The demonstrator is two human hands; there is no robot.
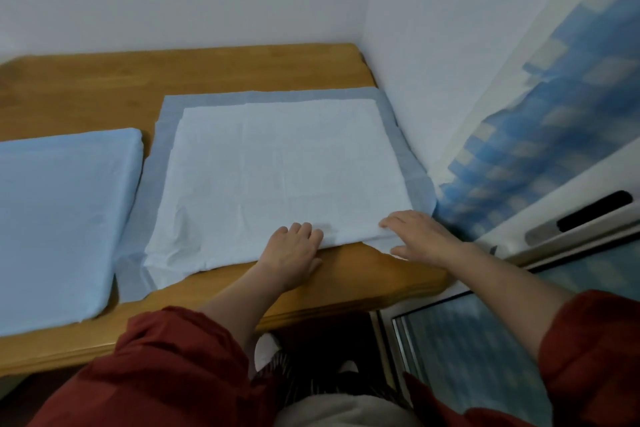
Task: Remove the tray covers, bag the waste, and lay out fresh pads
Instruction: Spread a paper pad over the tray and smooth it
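A white pad with a blue border (pixel 273 170) lies spread on the right half of the wooden table (pixel 104 87), reaching the wall corner. My left hand (pixel 294 248) rests on the pad's near edge with its fingertips curled onto the white part. My right hand (pixel 415 236) lies flat, fingers apart, on the pad's near right corner. A second pad or cover, plain light blue (pixel 59 211), lies to the left and runs out of the frame.
White walls close the back and right sides. A window frame with a black handle (pixel 595 211) stands at the right, beside the table's edge. My red sleeves and feet show below the table's front edge.
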